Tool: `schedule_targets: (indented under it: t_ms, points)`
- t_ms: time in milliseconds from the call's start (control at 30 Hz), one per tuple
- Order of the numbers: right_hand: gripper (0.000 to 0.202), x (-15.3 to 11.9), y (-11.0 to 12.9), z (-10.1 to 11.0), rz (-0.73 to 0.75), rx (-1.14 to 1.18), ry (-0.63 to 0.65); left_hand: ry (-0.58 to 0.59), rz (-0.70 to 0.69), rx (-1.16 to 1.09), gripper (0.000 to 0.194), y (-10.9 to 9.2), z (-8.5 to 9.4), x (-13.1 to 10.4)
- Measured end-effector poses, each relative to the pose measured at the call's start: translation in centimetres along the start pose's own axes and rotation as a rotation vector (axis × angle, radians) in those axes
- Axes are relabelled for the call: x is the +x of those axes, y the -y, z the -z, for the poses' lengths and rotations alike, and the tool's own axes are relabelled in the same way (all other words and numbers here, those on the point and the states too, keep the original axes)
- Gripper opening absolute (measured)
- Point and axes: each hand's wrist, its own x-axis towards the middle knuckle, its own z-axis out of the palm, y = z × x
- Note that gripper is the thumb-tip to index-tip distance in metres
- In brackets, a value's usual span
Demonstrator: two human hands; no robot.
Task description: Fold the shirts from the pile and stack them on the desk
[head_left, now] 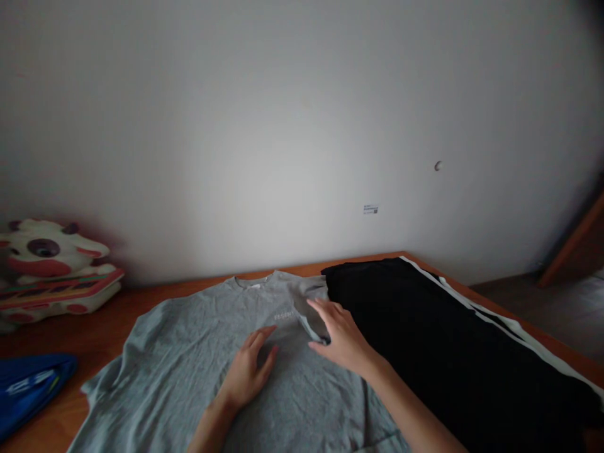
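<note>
A grey T-shirt (189, 352) lies spread on a wooden table, its collar toward the wall and small lettering on its chest. My left hand (250, 368) is over the middle of the shirt, thumb and fingers apart, holding nothing. To its right, my right hand (337, 333) is beside the shirt's right sleeve, which is folded inward over the chest. The fingers and thumb of that hand are spread around the sleeve's edge without closing on it. Black fabric (401, 327) with white stripes lies flat at the right, touching the shirt.
A cow-shaped toy keyboard (56, 270) stands at the table's back left. Below it lies a blue item (33, 384) with white marks. The wooden table (141, 296) meets a pale wall (264, 145) bearing a small label (370, 209). Floor shows beyond the right edge.
</note>
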Motion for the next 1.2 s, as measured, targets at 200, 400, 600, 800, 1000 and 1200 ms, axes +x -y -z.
schedule_targets:
  t_ms: [200, 400, 600, 800, 1000, 1200]
  points:
    - [0.061, -3.5, -1.3, -0.8, 0.045, -0.257, 0.111, -0.012, 0.027, -0.043, 0.04, -0.2, -0.1, -0.2]
    - [0.046, -3.4, -3.0, -1.0, -0.052, -0.272, 0.054, 0.001, 0.139, -0.148, 0.04, -0.9, -0.3, 1.6]
    - [0.018, -3.3, -3.5, -1.1, -0.11, -0.236, -0.064, 0.145, 0.216, -0.375, 0.046, -4.5, -2.4, 4.3]
    - [0.018, -3.2, -3.4, -0.7, -0.074, -0.098, -0.183, 0.164, 0.194, -0.434, 0.043, -7.6, -5.3, 4.1]
    - [0.039, -3.5, -3.7, -0.4, -0.074, -0.113, -0.038, 0.036, 0.185, -0.36, 0.042, -7.7, -6.8, 4.6]
    - [0.032, -3.5, -4.2, -0.4, -0.174, -0.193, 0.029, -0.008, 0.22, -0.192, 0.028, -7.8, -8.1, 6.2]
